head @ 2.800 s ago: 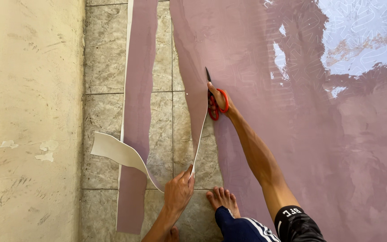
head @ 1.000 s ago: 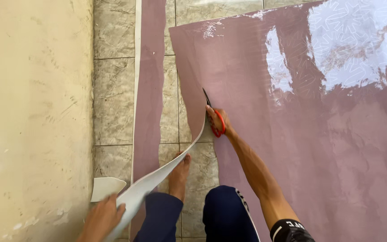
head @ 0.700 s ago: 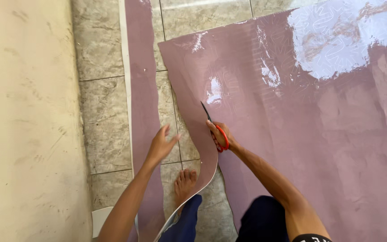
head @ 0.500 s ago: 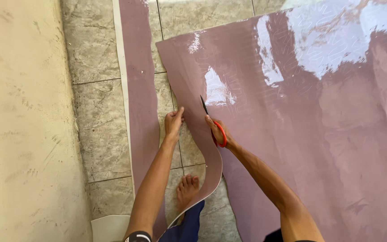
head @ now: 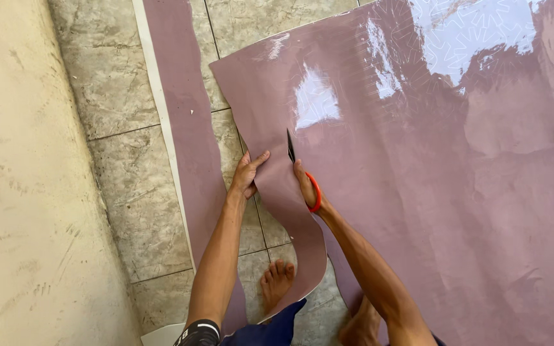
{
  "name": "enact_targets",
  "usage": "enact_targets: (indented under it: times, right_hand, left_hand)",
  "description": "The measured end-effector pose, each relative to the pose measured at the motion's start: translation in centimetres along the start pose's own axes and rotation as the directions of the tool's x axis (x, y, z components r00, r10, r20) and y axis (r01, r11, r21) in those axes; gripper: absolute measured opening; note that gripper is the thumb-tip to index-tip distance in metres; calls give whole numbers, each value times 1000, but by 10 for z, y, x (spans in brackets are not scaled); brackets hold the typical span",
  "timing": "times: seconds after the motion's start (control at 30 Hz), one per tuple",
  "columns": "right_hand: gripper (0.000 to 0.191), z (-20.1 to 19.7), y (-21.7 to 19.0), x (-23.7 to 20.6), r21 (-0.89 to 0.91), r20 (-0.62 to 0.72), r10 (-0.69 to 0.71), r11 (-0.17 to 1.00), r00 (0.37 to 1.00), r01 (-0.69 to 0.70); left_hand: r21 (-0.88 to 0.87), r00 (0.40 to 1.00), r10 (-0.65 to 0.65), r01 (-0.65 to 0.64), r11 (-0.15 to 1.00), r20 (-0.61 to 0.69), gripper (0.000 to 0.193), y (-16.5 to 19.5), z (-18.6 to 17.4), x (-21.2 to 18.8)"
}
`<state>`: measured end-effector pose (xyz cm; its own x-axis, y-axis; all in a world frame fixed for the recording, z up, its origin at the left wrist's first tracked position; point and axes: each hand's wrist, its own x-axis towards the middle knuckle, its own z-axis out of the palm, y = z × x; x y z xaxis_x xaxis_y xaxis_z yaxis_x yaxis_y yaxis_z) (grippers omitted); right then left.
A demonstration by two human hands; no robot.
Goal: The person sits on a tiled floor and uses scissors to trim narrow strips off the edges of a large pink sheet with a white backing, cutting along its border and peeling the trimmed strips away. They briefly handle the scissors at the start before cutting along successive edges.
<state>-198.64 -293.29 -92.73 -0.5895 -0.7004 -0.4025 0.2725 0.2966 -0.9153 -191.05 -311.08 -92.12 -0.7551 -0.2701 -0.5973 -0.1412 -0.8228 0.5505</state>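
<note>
From the head view, our left hand (head: pixel 247 174) has come up off the loose end and now its fingers pinch the cut strip of the big shiny mauve vinyl sheet (head: pixel 431 192) on the grey tiled floor (head: pixel 123 102), so it stays flat for cutting. Our right hand (head: pixel 304 186) has its fingers closed on the orange-handled scissors (head: pixel 302 173); the blades point away from us, up the sheet's long way.

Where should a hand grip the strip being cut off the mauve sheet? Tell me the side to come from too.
Grip the strip at its free left edge, level with the scissors, coming from the tiled-floor side. The left hand already pinches there; the right hand works the blades along the other edge, and lower down the strip curls loose.
</note>
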Motion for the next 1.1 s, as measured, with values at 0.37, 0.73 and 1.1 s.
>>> enact_targets:
  times: [0.37, 0.73, 1.1]
  right_hand:
    - [66, -20, -2, 33, -83, 28, 107, 991, 994, -105]
    - [40, -36, -22, 65, -61, 148, 189, 981, 971, -182]
    - [35, -30, -3, 68, 49, 142, 319, 943, 937, -329]
  left_hand:
    - [57, 992, 63, -69, 996, 109, 47, 5, -20, 23]
    - [80, 989, 133, -138, 987, 60, 54, 24, -14, 35]
    - [161, 925, 362, -377, 912, 114, 53, 75, -13, 72]
